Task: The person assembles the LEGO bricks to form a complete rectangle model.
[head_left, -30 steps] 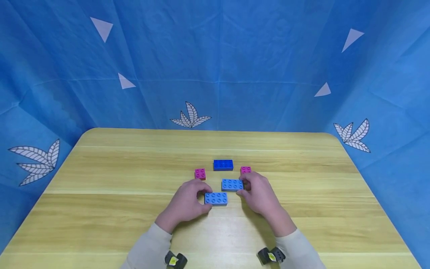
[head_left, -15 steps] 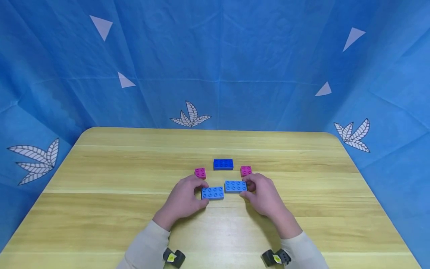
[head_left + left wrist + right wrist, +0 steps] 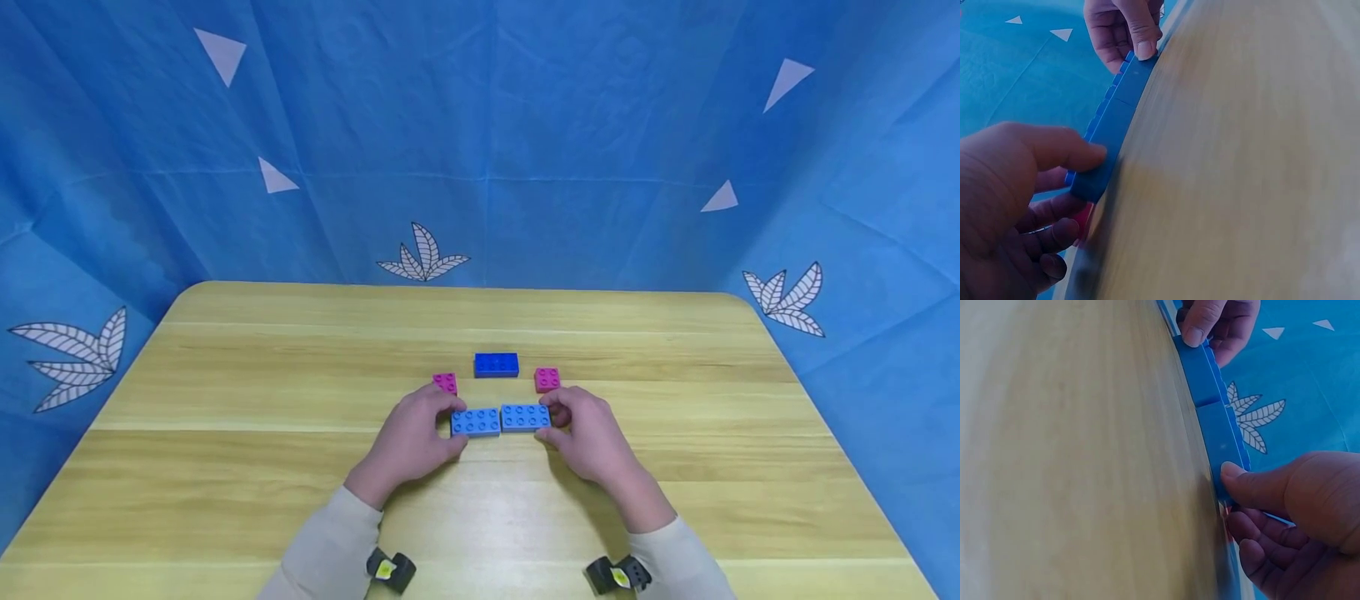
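Two light blue eight-stud bricks lie end to end on the wooden table (image 3: 225, 467). My left hand (image 3: 420, 433) pinches the left brick (image 3: 476, 422) by its left end; thumb and fingers show on it in the left wrist view (image 3: 1094, 175). The right brick (image 3: 525, 417) is pinched at its right end by my right hand (image 3: 581, 429), with the thumb on its near side in the right wrist view (image 3: 1219, 440). The bricks' inner ends touch or nearly touch. Both bricks rest on the table.
Behind the hands sit a dark blue brick (image 3: 497, 364), a small magenta brick (image 3: 446, 382) on the left and another magenta brick (image 3: 547, 379) on the right. A blue patterned cloth (image 3: 480, 142) walls in the table's far edge and sides.
My left hand has slid its light blue brick away from me and slightly left, bringing it in line with the right brick. The right hand has shifted its brick slightly rightward.
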`<state>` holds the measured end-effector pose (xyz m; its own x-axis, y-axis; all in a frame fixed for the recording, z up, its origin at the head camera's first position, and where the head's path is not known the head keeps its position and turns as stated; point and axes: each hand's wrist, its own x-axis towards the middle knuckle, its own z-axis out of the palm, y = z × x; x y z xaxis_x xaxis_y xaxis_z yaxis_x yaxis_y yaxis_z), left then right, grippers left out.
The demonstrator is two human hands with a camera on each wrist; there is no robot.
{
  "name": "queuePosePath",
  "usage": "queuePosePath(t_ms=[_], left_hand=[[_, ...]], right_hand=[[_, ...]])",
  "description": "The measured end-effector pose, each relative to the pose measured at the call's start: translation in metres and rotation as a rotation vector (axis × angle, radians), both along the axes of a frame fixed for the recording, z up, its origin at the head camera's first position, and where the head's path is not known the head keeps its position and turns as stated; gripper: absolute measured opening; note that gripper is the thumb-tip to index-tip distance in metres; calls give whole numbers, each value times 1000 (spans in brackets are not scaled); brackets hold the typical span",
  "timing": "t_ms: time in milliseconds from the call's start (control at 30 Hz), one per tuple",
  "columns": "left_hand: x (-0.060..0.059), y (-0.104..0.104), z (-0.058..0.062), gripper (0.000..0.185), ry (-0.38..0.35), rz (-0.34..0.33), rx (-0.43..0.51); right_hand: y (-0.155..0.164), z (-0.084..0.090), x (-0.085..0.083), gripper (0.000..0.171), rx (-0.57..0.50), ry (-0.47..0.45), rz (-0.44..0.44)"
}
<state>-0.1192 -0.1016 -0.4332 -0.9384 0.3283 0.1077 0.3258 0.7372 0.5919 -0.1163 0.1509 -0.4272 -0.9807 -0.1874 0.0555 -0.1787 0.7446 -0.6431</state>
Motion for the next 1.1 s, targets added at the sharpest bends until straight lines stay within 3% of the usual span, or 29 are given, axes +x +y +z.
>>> queuePosePath(t_ms=[1100], left_hand=[[1, 2, 0, 35, -17, 5, 30]], right_hand=[[1, 0, 1, 38, -10, -1, 14]])
